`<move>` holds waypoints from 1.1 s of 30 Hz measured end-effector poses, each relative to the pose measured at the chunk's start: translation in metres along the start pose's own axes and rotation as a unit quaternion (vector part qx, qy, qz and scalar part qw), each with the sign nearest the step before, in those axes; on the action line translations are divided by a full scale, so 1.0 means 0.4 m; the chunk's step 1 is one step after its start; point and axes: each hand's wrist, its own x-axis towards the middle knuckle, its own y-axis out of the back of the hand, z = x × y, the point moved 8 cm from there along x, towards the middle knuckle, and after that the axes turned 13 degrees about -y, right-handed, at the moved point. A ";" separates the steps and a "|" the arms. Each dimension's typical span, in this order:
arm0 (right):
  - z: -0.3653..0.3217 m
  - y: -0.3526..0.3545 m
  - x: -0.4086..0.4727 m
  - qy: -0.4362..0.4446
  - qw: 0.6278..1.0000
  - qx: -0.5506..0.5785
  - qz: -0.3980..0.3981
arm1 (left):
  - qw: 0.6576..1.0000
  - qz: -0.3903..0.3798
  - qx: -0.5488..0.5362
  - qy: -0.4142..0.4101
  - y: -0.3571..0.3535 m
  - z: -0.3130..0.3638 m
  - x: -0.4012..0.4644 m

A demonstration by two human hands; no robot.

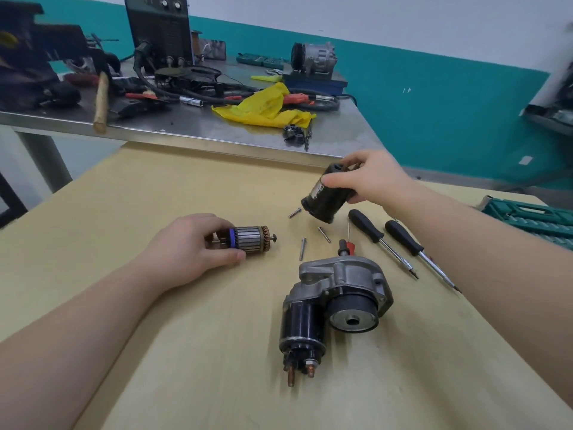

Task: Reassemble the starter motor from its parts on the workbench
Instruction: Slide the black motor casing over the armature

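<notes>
At frame centre the left hand (189, 243) grips the armature (249, 238) on the bench; the right hand (369, 178) holds the black casing (324, 198) lifted, upper right. Both axes should probably line up before sliding.

Far table: a grey metal table (192, 125) – it stands behind the wooden one.
Yellow bag: a crumpled yellow bag (263, 108) lies on the metal table.
Hammer: its wooden handle (100, 103) sticks over the edge.
Black box: a tall black machine (159, 27) with cables.
Green case: a green tool case (533, 217) – far right.
</notes>
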 end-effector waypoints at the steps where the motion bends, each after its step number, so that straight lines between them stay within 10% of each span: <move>1: 0.003 -0.001 -0.015 -0.016 0.996 0.083 -0.027 | 1.000 0.014 -0.014 0.005 0.005 0.000 0.000; 8: -0.013 -0.063 -0.143 -0.061 0.874 0.437 -0.203 | 0.965 0.134 -0.217 0.051 0.052 0.043 -0.023; 33: -0.021 -0.094 -0.256 -0.033 0.860 0.462 -0.213 | 0.956 0.157 -0.242 0.062 0.070 0.206 -0.018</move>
